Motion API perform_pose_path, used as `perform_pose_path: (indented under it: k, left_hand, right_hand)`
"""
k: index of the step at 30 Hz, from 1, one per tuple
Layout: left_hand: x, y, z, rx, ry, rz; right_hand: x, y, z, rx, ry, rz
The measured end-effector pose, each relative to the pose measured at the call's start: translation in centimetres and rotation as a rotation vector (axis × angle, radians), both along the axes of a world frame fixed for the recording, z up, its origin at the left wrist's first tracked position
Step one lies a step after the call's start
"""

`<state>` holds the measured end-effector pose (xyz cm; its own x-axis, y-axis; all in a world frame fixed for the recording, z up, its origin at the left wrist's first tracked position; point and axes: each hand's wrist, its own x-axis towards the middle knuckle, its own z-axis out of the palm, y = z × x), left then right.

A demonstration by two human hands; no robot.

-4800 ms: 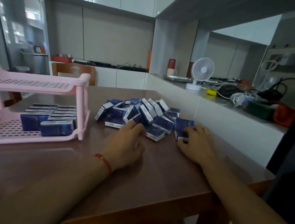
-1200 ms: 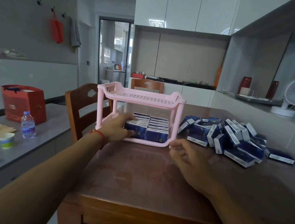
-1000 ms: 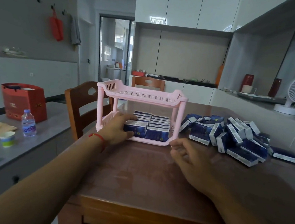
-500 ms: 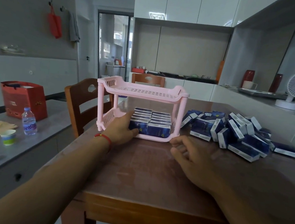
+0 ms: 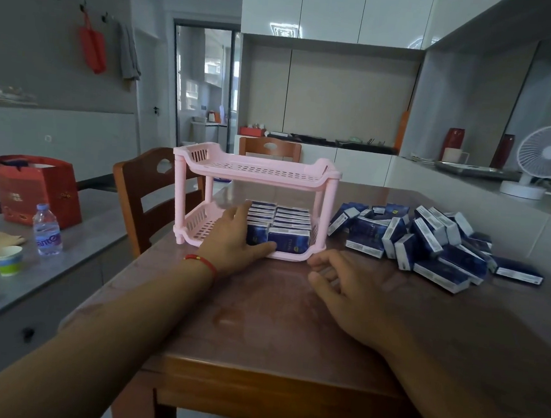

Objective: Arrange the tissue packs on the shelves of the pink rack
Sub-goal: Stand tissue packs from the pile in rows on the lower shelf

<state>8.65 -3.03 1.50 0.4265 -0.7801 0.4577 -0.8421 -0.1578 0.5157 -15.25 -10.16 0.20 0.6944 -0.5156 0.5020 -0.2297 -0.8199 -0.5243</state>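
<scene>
The pink two-shelf rack (image 5: 327, 210) stands on the brown table (image 5: 289, 336). Its top shelf is bare. On its lower shelf sit two rows of dark blue tissue packs (image 5: 289, 240). My left hand (image 5: 235, 238) reaches into the lower shelf and rests against the left front pack, fingers fairly straight, thumb along the shelf's front rim. My right hand (image 5: 350, 288) lies on the table just in front of the rack's right front corner, fingers loosely spread, holding nothing. A loose heap of blue tissue packs (image 5: 424, 242) lies to the right of the rack.
A wooden chair (image 5: 148, 197) stands left of the table, another behind the rack. On the grey side counter to the left are a red gift bag (image 5: 33, 187), a water bottle (image 5: 47, 230) and a paper cup (image 5: 8, 260). A white fan (image 5: 545, 159) stands at the right.
My view has swung left from the heap to the rack. My left hand went to the lower shelf and stays against the front packs; my right hand left the heap and rests on the table.
</scene>
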Motion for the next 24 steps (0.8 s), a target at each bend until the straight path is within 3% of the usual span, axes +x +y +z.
perform_pose_path:
  k: [7,21,24]
  left_hand:
    - [-1.0,-1.1,-0.3,-0.01,-0.107,0.127]
    - [-1.1,-0.8,-0.2,-0.065,0.039,0.107]
    - [-1.0,-0.4,-0.3,-0.074,-0.039,0.116]
  right_hand:
    - [0.2,-0.1,0.0,-0.022,0.012,-0.004]
    - [0.2,-0.4,-0.2,-0.01,0.008,-0.014]
    - [0.1,-0.4,0.0,0.018,-0.008,-0.025]
